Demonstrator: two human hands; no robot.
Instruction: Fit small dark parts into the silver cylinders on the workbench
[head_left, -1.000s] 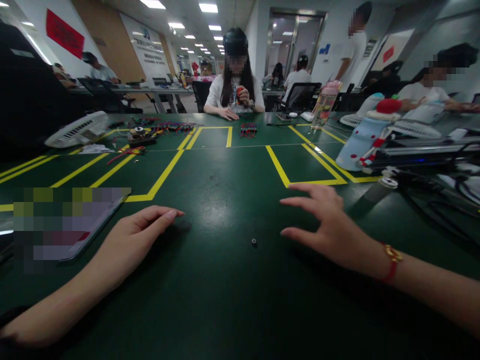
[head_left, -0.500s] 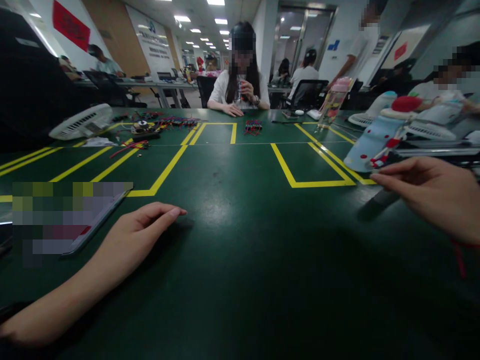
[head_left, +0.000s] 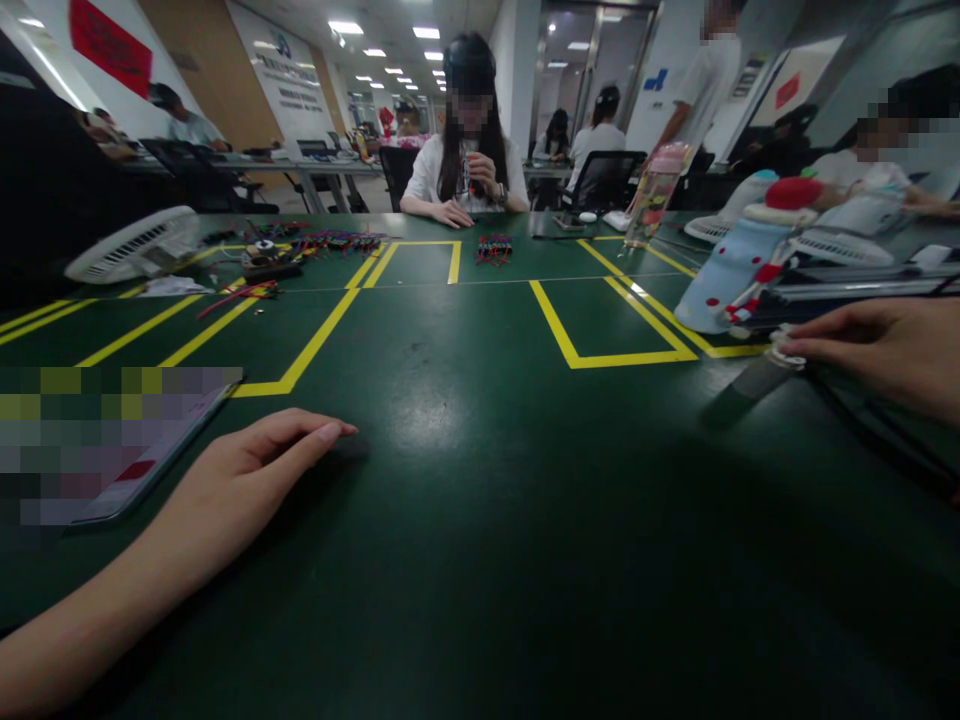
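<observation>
Head view: right hand (head_left: 881, 350) sits at the right edge of the frame, fingers drawn together so that the tips touch a small round silvery piece (head_left: 784, 352); whether they actually pinch it I cannot tell. That piece caps a grey tube (head_left: 754, 382) lying slantwise on the green desk (head_left: 480, 520), just below the corner of a yellow taped box (head_left: 600, 330) and beside a pale blue bottle (head_left: 731, 270) lying on its side. Left hand (head_left: 247, 470) rests flat, palm down, at lower left, fingers loosely extended and holding nothing, next to a phone (head_left: 127, 455). Across the desk another person's hands work over wire bundles (head_left: 493, 248).

The step in hand looks like taking hold of the capped tube. Judging from this, the next move calls for a firm pinch on the cap before lifting.
</observation>
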